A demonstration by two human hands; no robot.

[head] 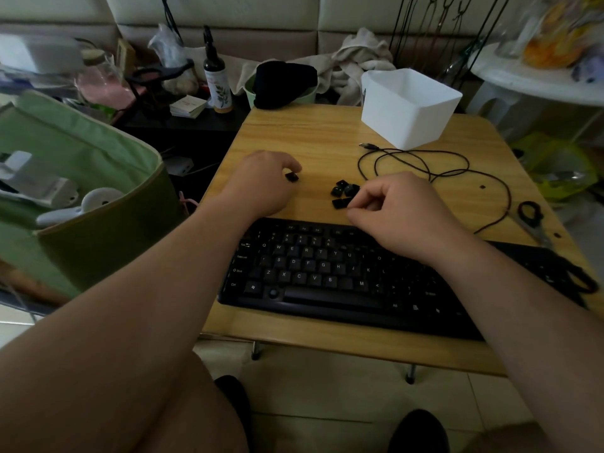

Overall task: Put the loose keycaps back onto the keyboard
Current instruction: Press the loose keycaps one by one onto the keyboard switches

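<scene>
Meanwhile, her left hand (261,181) pinched one small black plastic keycap (292,177). Her right hand (389,210) curled at the loose pile of black keycaps (343,193); whether it gripped any, I couldn't tell. Light, slippery things, best pinched by their sides.

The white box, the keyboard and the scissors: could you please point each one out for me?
white box (405,120): head view, front wall.
keyboard (327,295): head view, space bar.
scissors (529,212): head view, black handle loop.

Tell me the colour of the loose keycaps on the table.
Black, like the keyboard; the loose keycaps show in the head view.

We see a small wooden table (327,132) on pale floor tiles (327,397), a padded cream sofa back (261,14) behind, in dim light
</scene>
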